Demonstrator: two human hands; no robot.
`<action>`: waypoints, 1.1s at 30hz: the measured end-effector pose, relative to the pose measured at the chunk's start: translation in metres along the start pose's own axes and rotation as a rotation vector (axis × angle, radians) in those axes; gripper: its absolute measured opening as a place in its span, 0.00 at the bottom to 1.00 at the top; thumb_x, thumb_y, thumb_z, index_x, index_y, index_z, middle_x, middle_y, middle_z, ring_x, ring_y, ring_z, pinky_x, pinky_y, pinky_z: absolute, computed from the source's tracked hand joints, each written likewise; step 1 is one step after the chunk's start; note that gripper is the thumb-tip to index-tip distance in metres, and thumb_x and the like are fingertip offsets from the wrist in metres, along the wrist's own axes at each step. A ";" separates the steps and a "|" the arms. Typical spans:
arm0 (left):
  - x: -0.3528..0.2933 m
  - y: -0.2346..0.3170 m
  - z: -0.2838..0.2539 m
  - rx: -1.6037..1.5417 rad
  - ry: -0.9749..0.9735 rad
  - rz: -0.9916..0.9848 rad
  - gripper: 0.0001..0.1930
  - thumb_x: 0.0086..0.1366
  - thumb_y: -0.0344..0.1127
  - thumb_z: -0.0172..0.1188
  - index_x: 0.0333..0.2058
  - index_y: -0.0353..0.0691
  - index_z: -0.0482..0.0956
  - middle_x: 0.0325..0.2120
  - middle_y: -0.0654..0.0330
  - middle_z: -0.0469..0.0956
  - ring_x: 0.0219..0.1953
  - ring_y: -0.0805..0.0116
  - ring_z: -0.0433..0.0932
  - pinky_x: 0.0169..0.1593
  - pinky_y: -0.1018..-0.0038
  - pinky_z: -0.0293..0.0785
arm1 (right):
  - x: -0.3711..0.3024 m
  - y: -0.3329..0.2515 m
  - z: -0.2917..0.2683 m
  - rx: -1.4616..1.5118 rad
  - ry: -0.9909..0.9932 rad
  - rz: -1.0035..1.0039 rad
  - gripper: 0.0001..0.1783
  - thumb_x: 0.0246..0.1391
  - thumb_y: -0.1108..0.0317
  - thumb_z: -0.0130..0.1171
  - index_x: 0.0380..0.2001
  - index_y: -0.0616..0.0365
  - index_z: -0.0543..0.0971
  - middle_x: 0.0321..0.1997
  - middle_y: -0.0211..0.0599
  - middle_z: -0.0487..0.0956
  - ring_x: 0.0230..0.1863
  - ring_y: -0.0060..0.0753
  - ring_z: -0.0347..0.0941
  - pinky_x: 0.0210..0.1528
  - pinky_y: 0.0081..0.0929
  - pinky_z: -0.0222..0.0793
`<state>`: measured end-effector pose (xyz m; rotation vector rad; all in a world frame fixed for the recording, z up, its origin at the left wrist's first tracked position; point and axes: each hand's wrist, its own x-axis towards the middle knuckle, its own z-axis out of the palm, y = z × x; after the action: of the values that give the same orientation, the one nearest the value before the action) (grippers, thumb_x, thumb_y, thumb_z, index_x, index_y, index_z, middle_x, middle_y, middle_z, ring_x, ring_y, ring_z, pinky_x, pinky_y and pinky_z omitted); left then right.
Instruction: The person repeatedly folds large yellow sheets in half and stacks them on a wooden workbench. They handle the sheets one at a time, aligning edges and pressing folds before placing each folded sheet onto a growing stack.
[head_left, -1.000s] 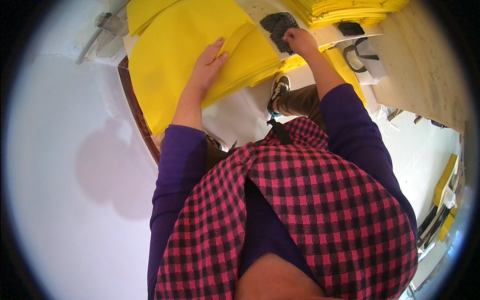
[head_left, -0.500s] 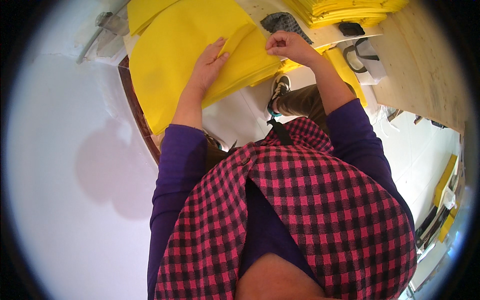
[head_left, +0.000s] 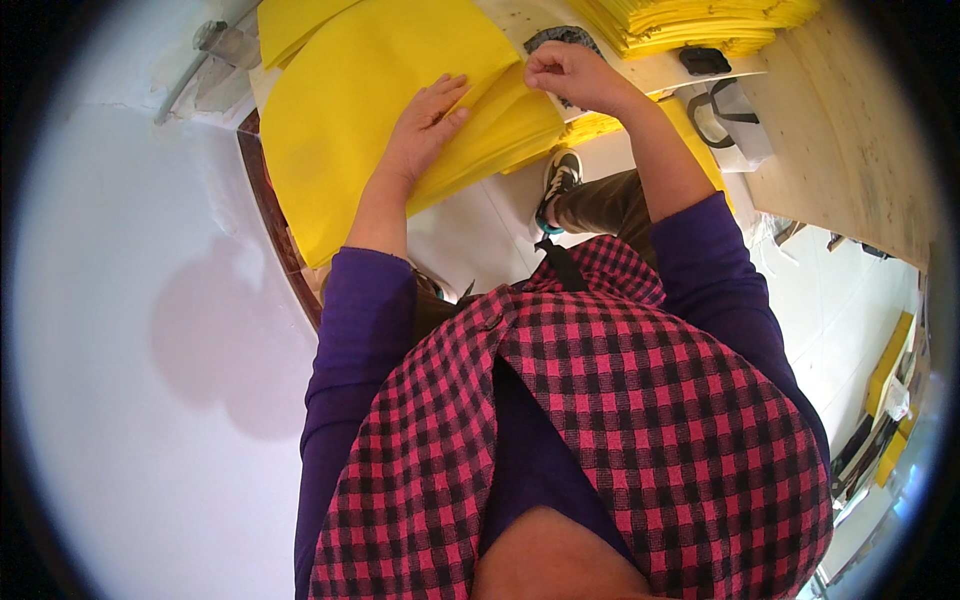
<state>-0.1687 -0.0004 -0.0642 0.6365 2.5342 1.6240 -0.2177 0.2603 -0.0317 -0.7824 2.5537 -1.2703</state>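
A stack of yellow sheets, which look like soft fabric, lies on the table in front of me. My left hand rests on the top sheet with its fingers stretched out. At the stack's right edge, my right hand is closed in a pinch on the corner of the top sheet. A crease runs from that corner toward my left fingers, and the layers below show beneath it. Behind my right hand, a dark grey crumpled cloth is partly hidden.
A taller pile of yellow sheets stands at the far right, with a small black object before it. A white bag with dark handles sits by the wooden panel. At the far left is a clear cylindrical container.
My right hand has moved a little away from me and left, drawing the top sheet's corner back with it. My left hand has shifted slightly to the right on the sheet.
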 end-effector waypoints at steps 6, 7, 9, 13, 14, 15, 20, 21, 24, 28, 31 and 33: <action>-0.001 0.000 0.000 0.162 -0.021 0.095 0.28 0.55 0.46 0.62 0.53 0.42 0.72 0.58 0.54 0.65 0.65 0.55 0.56 0.67 0.63 0.47 | 0.013 -0.012 0.000 -0.068 0.069 -0.035 0.13 0.50 0.60 0.60 0.32 0.59 0.78 0.29 0.37 0.77 0.30 0.28 0.72 0.34 0.25 0.67; -0.001 0.000 0.001 0.157 -0.017 0.099 0.28 0.54 0.46 0.63 0.53 0.43 0.72 0.58 0.54 0.65 0.65 0.55 0.56 0.66 0.62 0.47 | 0.015 -0.014 0.000 -0.086 0.095 -0.074 0.14 0.50 0.60 0.60 0.32 0.59 0.78 0.29 0.37 0.77 0.30 0.28 0.72 0.34 0.25 0.67; -0.001 0.000 0.001 0.162 -0.013 0.110 0.27 0.55 0.43 0.61 0.54 0.42 0.72 0.58 0.53 0.65 0.65 0.56 0.56 0.66 0.63 0.48 | 0.016 -0.016 0.001 -0.112 0.142 -0.116 0.14 0.50 0.59 0.60 0.33 0.59 0.78 0.30 0.36 0.78 0.30 0.28 0.72 0.34 0.25 0.67; -0.002 0.000 0.000 -0.138 -0.003 -0.048 0.25 0.56 0.36 0.58 0.55 0.40 0.71 0.59 0.53 0.65 0.65 0.58 0.56 0.66 0.67 0.50 | 0.005 -0.011 0.002 0.025 0.281 0.006 0.13 0.49 0.61 0.61 0.33 0.58 0.79 0.29 0.33 0.77 0.30 0.26 0.71 0.34 0.24 0.67; -0.002 0.000 0.000 -0.137 0.007 -0.068 0.25 0.56 0.35 0.57 0.55 0.40 0.70 0.59 0.54 0.64 0.65 0.59 0.56 0.65 0.68 0.50 | 0.001 -0.007 0.000 0.062 0.260 0.048 0.12 0.49 0.61 0.62 0.33 0.58 0.79 0.29 0.32 0.77 0.31 0.26 0.71 0.35 0.24 0.67; -0.003 0.000 -0.001 -0.135 0.016 -0.087 0.25 0.56 0.34 0.56 0.55 0.40 0.70 0.59 0.54 0.64 0.65 0.59 0.56 0.65 0.69 0.50 | -0.004 -0.003 0.000 0.086 0.239 0.146 0.11 0.48 0.62 0.62 0.33 0.57 0.79 0.29 0.31 0.77 0.31 0.25 0.70 0.35 0.23 0.67; -0.003 0.000 0.000 -0.166 0.031 -0.145 0.25 0.58 0.33 0.54 0.56 0.39 0.69 0.60 0.53 0.64 0.65 0.60 0.55 0.65 0.71 0.51 | -0.020 0.016 0.005 -0.005 0.021 -0.045 0.11 0.44 0.65 0.66 0.31 0.56 0.79 0.30 0.29 0.74 0.33 0.28 0.70 0.37 0.25 0.66; -0.003 0.001 -0.001 -0.144 0.026 -0.138 0.25 0.58 0.33 0.54 0.55 0.39 0.69 0.59 0.53 0.64 0.65 0.59 0.55 0.65 0.71 0.51 | -0.020 0.018 0.007 -0.031 0.006 -0.090 0.11 0.43 0.65 0.66 0.31 0.56 0.79 0.30 0.30 0.73 0.33 0.29 0.70 0.38 0.25 0.66; -0.003 0.001 -0.001 -0.117 0.020 -0.097 0.24 0.58 0.33 0.53 0.55 0.39 0.70 0.59 0.53 0.64 0.65 0.59 0.55 0.65 0.70 0.51 | -0.014 0.020 0.009 -0.052 0.015 -0.083 0.11 0.43 0.65 0.65 0.31 0.57 0.79 0.30 0.32 0.73 0.34 0.32 0.71 0.38 0.27 0.66; -0.002 0.000 -0.001 -0.106 0.010 -0.063 0.24 0.58 0.34 0.55 0.55 0.39 0.70 0.59 0.53 0.65 0.65 0.58 0.55 0.64 0.69 0.52 | -0.008 0.013 0.006 -0.068 0.002 -0.068 0.06 0.48 0.70 0.61 0.29 0.60 0.77 0.30 0.29 0.70 0.32 0.25 0.68 0.36 0.22 0.65; 0.000 -0.001 -0.002 -0.064 -0.021 -0.020 0.25 0.57 0.37 0.58 0.54 0.39 0.71 0.58 0.53 0.66 0.65 0.57 0.55 0.65 0.68 0.51 | -0.005 0.003 0.000 -0.096 0.022 -0.054 0.06 0.49 0.69 0.60 0.29 0.60 0.77 0.30 0.30 0.70 0.31 0.26 0.67 0.36 0.22 0.65; 0.000 0.000 -0.002 -0.003 -0.036 0.039 0.26 0.56 0.41 0.60 0.53 0.39 0.72 0.58 0.53 0.66 0.65 0.56 0.55 0.66 0.66 0.50 | 0.000 -0.004 -0.002 -0.131 0.019 -0.031 0.08 0.50 0.67 0.60 0.29 0.60 0.76 0.28 0.31 0.70 0.30 0.26 0.67 0.35 0.23 0.65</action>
<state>-0.1690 -0.0025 -0.0635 0.7122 2.5087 1.6131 -0.2169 0.2598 -0.0268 -0.8423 2.6724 -1.1338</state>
